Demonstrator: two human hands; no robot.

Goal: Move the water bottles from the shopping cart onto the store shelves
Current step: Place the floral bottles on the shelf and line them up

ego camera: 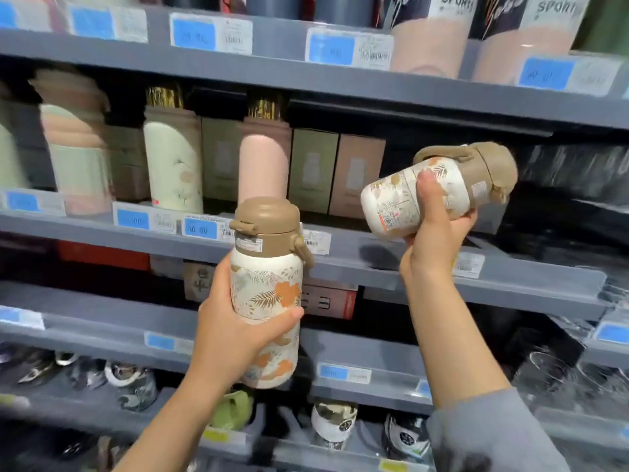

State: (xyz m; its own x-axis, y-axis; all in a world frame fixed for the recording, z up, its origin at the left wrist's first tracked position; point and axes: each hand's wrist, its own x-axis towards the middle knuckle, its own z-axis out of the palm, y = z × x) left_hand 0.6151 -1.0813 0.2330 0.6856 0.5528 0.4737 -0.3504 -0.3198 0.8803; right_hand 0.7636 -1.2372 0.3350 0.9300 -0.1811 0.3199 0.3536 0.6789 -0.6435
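Observation:
Two white floral water bottles with tan lids are in view. My left hand (235, 330) grips one bottle (267, 277) upright in front of the middle shelf's edge. My right hand (434, 229) grips the other bottle (439, 194), tilted on its side with the lid pointing right, just above the grey middle shelf (425, 264). To the right of that bottle the shelf shows a dark gap. The shopping cart is out of view.
On the middle shelf stand a pink bottle (262, 168), a pale green bottle (173, 165) and boxed flasks (355, 172). Pink sport bottles (429, 39) fill the top shelf. Lower shelves hold boxes, mugs and glassware (558, 373). Blue price tags line the shelf edges.

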